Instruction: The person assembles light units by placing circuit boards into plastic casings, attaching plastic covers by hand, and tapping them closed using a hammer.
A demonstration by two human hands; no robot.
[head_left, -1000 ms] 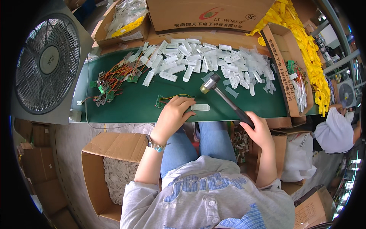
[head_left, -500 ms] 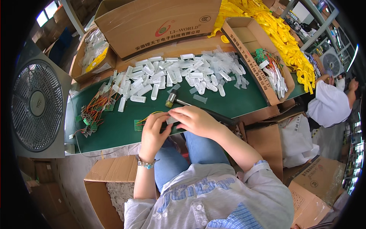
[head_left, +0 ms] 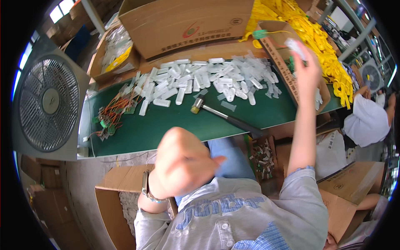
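The right hand is reaching up toward the upper right of the frame, over the open cardboard box at the right end of the green tabletop, and its fingers are pinching a small white plastic piece. The piece is blurred, so its long axis is hard to read; it seems to be slanting from upper left to lower right. The left hand is hovering close to the camera at centre frame, fingers curled into a loose fist with nothing showing inside.

The hammer is lying released on the tabletop, touched by neither hand: its head is pointing to the upper left, and its black handle is running down to the lower right, past the tabletop's near edge.

Judging by what lies about, much is left: a wide heap of white plastic casings is covering the far half of the tabletop, and a bundle of wired parts is waiting at the left. The one piece in hand looks finished and bound for the box.
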